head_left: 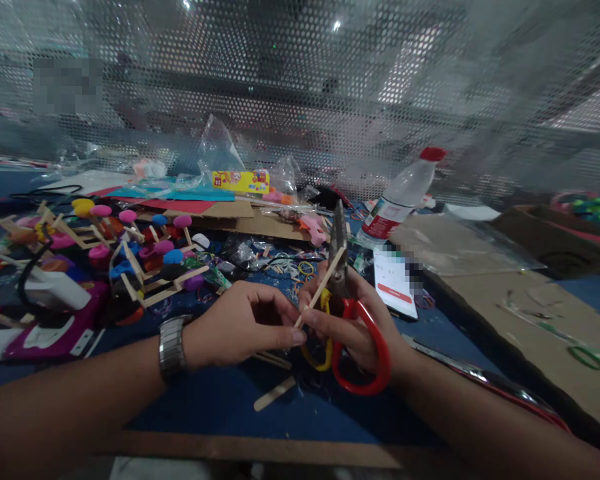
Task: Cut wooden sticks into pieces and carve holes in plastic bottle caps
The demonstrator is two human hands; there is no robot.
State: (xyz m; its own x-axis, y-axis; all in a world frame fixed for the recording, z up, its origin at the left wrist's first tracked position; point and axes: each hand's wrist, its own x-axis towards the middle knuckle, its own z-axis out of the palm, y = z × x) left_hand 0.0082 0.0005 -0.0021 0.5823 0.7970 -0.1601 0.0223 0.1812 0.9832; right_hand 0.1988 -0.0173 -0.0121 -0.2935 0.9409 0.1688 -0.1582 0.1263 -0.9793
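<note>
Between finger and thumb, my left hand (247,323) pinches the lower end of a narrow wooden craft stick (324,285). My right hand (365,320) is closed around scissors (363,383) with a red handle loop and a yellow-wrapped one. Their dark blades point up and away, apparently together. The right thumb also presses on the stick, which slants up in front of the scissors' pivot. Below my hands, another craft stick (274,394) lies on the blue tabletop (205,413), with more thin wood pieces (273,361) partly hidden behind my left hand.
Stick assemblies with coloured round pieces (173,257) crowd the left, near a purple-and-white device (60,323). A bottle with a red cap (403,197) leans behind a phone (393,283). Long metal-bladed scissors (480,377) lie beside my right forearm. Cardboard (540,327) covers the right side.
</note>
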